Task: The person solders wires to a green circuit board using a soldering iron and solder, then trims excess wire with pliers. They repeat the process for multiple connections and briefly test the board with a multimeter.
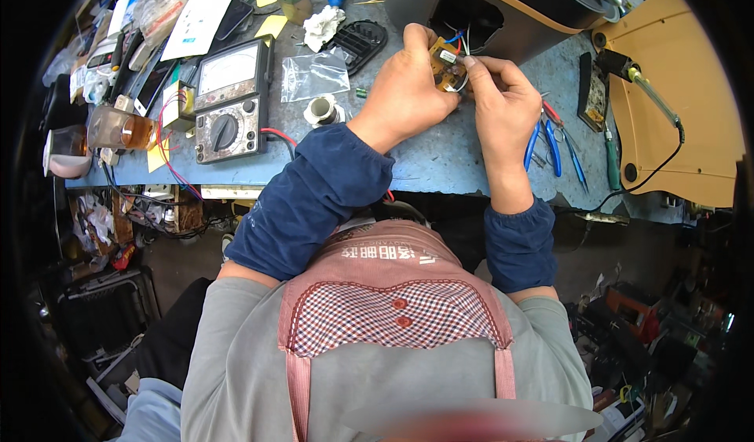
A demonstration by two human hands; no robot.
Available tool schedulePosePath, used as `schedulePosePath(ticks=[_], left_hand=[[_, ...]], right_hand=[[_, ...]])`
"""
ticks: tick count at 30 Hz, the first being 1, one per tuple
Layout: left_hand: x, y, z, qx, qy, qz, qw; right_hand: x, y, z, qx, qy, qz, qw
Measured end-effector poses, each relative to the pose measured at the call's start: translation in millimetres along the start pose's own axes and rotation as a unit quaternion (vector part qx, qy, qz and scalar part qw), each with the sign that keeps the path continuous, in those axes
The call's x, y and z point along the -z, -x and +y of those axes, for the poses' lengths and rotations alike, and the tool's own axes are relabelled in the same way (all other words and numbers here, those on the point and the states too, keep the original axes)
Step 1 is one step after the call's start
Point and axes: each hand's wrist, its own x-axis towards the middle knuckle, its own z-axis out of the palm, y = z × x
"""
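Note:
My left hand (404, 88) is closed on a small yellow-brown circuit board (440, 71), with the thumb along its lower edge and bent fingers at its far side. Blue, red and white wires run from the board into a dark round opening (470, 16) in a black appliance housing (542, 6). My right hand (506, 100) is closed too, its thumb and forefinger pinching a white wire (467, 43) at the board's right edge. The fingertips partly hide the wire. Below the right hand lie blue-handled pliers (554, 151) and tweezers (576, 161).
An analog multimeter (228, 104) with red leads lies left, beside a clear plastic bag (314, 78), a solder-coloured spool (322, 110) and a black plastic cover (361, 43). A soldering iron (656, 96) rests on a tan panel (683, 120) at right. Clutter fills the far left.

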Motion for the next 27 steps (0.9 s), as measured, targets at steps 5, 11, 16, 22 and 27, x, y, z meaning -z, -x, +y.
schedulePosePath(ticks=[5,11,16,22,27], left_hand=[[0,-1,0,-0.002,-0.007,-0.001,1.0],[1,-2,1,0.029,0.041,-0.012,0.999],[-1,-2,-8,0.073,0.234,-0.044,0.969],[-2,12,1,0.003,0.063,0.052,0.997],[-6,25,2,-0.05,0.041,0.064,0.996]], right_hand=[[-2,2,-4,0.013,0.02,-0.002,1.0],[-3,1,-7,0.038,0.063,0.007,0.997],[3,1,1,0.029,-0.022,0.005,0.999],[6,0,3,0.006,-0.074,-0.017,0.997],[5,2,4,0.007,-0.079,-0.04,0.996]])
